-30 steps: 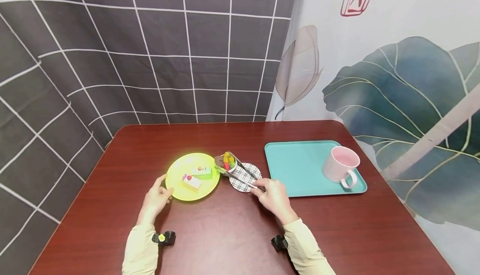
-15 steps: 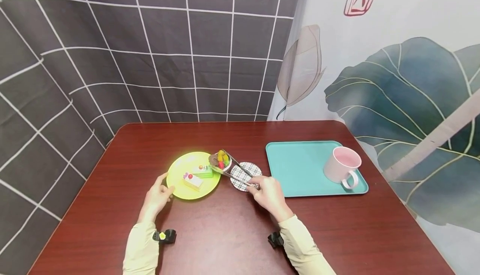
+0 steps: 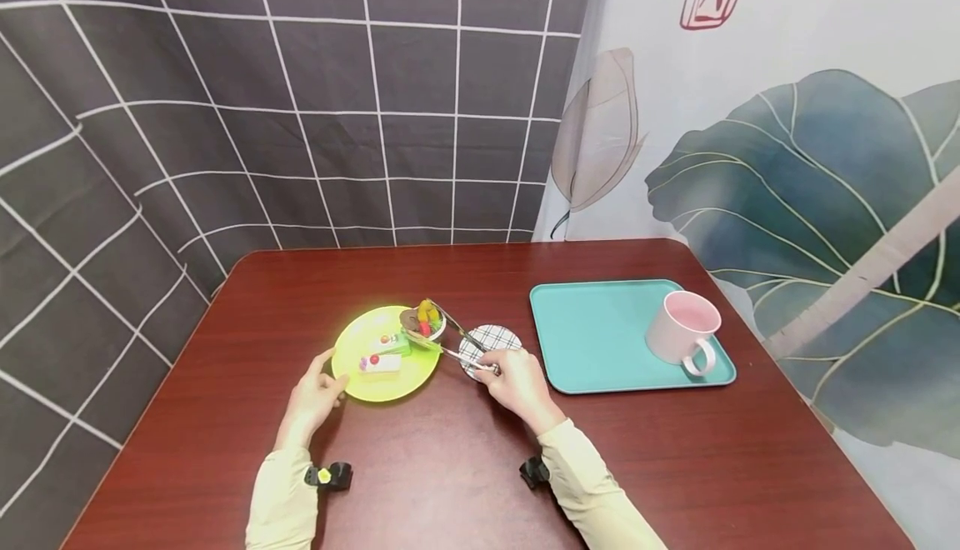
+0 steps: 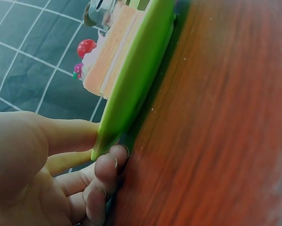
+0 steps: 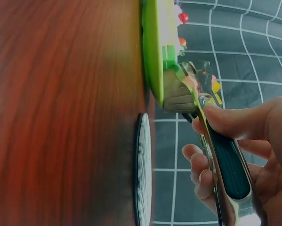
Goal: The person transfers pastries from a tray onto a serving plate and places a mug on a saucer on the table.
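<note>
Yellow-green, the plate is staying pinched at its left rim by the left hand. Further left than a second ago, the right hand is gripping metal tongs; their spread tips are straddling the fruit-topped dessert cup, now overlapping the plate's right side (the green cake slice and white cake slice are lying shifted leftward).

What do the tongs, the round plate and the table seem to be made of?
Tongs: likely polished metal, given the bright reflections; the ridged dark grip inlay may be plastic.
Plate: probably smooth plastic, going by its even yellow-green colour.
Table: reddish-brown grain and soft sheen suggest varnished wood or laminate.
</note>
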Motion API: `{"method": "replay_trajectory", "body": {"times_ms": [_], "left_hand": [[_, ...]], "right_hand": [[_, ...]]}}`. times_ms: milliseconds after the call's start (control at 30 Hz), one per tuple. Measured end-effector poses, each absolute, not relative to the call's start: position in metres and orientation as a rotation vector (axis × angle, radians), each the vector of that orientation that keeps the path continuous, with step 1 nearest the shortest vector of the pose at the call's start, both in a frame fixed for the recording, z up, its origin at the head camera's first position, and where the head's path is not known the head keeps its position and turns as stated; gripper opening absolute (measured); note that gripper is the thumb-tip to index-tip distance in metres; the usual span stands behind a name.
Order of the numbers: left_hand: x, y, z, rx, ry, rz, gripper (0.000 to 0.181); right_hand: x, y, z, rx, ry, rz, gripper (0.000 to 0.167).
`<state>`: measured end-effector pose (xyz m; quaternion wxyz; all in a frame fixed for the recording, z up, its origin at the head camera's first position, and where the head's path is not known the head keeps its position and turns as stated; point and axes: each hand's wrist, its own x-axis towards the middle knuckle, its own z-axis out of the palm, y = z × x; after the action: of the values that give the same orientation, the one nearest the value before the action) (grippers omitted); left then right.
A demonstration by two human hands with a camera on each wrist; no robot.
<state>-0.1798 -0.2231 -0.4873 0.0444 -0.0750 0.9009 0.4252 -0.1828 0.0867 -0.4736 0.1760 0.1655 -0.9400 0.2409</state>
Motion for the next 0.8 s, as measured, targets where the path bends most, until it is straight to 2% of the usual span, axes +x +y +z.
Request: {"method": "replay_trajectory", "body": {"times_ms": [433, 800], "left_hand": [[-0.180, -0.222, -0.488, -0.236, 2.727, 1.331, 0.060], [-0.180, -0.223, -0.489, -0.232, 2.746, 1.326, 0.060]], "right_hand": [[-0.187, 0.062, -0.478, 0.574, -2.711, 0.756, 0.005], [-0.189, 0.065, -0.475, 0.603, -2.815, 0.890, 0.013]]}}
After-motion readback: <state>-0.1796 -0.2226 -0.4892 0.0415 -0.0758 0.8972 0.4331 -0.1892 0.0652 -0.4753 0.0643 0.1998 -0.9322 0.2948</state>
